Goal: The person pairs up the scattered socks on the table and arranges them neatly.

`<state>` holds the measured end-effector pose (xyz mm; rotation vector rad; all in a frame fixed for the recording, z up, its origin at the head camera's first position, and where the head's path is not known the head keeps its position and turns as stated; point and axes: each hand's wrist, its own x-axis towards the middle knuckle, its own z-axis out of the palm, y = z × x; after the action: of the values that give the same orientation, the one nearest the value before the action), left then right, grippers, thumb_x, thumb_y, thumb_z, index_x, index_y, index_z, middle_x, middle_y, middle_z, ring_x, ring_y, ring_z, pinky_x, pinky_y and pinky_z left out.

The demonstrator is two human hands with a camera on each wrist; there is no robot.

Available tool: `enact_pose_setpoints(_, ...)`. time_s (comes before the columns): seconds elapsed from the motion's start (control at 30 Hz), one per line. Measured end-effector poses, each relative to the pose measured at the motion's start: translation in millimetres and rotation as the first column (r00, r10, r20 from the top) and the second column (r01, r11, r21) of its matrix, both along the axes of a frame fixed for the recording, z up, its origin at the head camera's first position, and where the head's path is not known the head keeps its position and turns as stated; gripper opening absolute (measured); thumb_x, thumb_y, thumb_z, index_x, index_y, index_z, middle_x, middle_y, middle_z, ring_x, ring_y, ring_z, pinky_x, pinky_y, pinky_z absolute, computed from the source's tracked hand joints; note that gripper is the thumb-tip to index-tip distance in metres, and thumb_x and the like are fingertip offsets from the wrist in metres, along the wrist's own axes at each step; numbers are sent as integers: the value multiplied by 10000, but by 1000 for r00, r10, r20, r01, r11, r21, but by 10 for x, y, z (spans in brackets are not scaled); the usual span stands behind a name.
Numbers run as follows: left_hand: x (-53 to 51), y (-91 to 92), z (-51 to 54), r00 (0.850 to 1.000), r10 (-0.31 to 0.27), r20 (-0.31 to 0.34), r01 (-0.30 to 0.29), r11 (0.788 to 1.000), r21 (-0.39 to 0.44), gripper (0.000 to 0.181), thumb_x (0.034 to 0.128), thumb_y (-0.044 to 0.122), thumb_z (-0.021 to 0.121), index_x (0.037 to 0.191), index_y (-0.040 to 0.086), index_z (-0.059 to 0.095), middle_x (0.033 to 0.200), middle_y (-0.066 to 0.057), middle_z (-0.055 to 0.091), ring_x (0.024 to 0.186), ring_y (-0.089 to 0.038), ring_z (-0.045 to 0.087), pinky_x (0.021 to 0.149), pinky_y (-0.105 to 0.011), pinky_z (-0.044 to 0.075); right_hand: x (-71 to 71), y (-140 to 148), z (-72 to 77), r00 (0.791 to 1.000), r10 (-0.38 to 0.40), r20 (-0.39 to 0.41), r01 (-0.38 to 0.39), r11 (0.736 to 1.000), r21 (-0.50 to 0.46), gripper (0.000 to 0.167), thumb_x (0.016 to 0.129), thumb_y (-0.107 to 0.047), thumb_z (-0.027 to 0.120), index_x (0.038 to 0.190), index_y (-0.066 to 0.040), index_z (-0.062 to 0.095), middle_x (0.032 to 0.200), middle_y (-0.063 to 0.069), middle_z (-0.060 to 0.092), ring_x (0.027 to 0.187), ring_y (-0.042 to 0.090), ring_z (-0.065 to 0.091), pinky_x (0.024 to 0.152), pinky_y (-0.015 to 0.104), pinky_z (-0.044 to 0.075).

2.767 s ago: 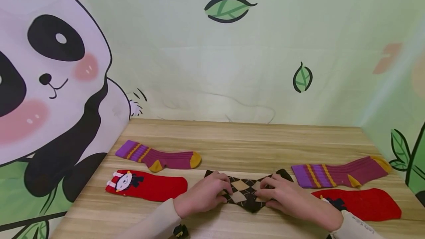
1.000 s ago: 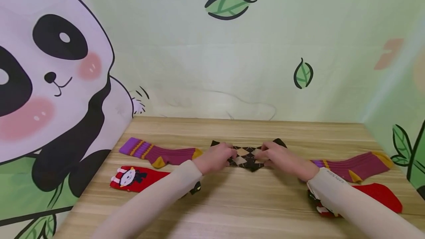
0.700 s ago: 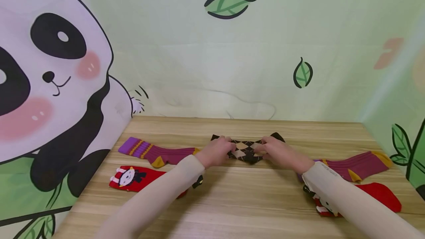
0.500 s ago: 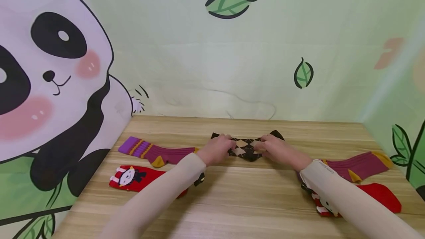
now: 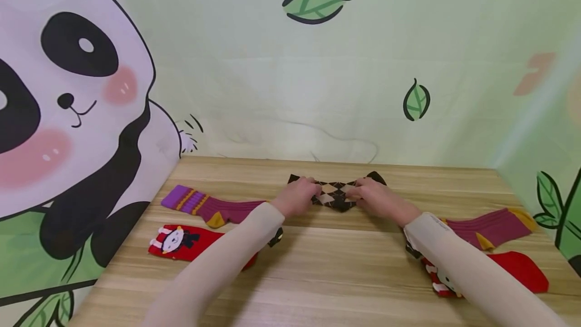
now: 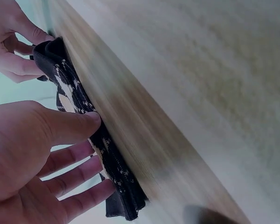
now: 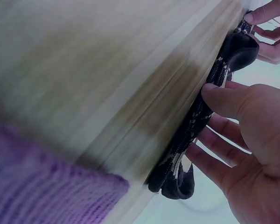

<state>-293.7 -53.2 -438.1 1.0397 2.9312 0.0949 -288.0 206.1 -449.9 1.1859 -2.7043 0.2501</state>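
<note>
A black and beige argyle sock [image 5: 333,195] lies crosswise near the table's back. The left hand [image 5: 297,196] pinches its left part, the right hand [image 5: 379,200] its right part. In the left wrist view, the thumb of the left hand [image 6: 46,154] presses the near edge of the sock [image 6: 74,88], fingers on the far side. The right wrist view shows the right hand [image 7: 252,135] holding the sock [image 7: 191,121] likewise between thumb and fingers. Both dark ends of the sock show past the hands.
Left of the hands lie a purple sock [image 5: 236,211] and a red sock [image 5: 197,243] with an animal face. Another purple sock [image 5: 495,228] and red sock [image 5: 522,269] lie at the right, partly behind the right sleeve. A panda-print backdrop [image 5: 254,64] stands behind the wooden table [image 5: 327,276].
Both hands have moved away from the body toward the table's back edge, carrying the argyle sock along. The socks at the sides stay in place, now partly covered by the sleeves.
</note>
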Motion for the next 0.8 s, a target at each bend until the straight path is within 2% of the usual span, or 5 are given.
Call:
enact_pose_setpoints(0.33, -118, 31, -11, 999, 34, -18, -34, 999, -7, 311, 969, -53, 614, 1205, 112, 732, 1181, -65, 673, 1088, -237, 612, 932, -331, 542, -125, -21, 8, 997, -64, 52, 64, 998, 0, 240, 937, -1, 724, 1135, -124, 781, 992, 58, 677, 905, 229, 628, 822, 445, 557)
enact_pose_setpoints(0.53, -195, 68, -29, 998, 63, -30, -63, 998, -4, 304, 984, -41, 605, 1215, 113, 730, 1194, -68, 674, 1106, -236, 616, 943, -336, 541, -223, -25, -12, 992, -113, 49, 113, 994, -5, 243, 945, -10, 716, 1153, -117, 784, 1023, 72, 703, 932, 249, 643, 848, 460, 559)
enact_pose_setpoints(0.8, -308, 90, -60, 996, 89, -21, -89, 996, 18, 309, 988, -55, 583, 1209, 109, 723, 1214, -72, 661, 1164, -249, 601, 994, -346, 519, -301, -27, 1, 991, -129, 44, 129, 992, -4, 244, 940, 2, 714, 1151, -102, 780, 1014, 91, 703, 940, 285, 641, 844, 483, 554)
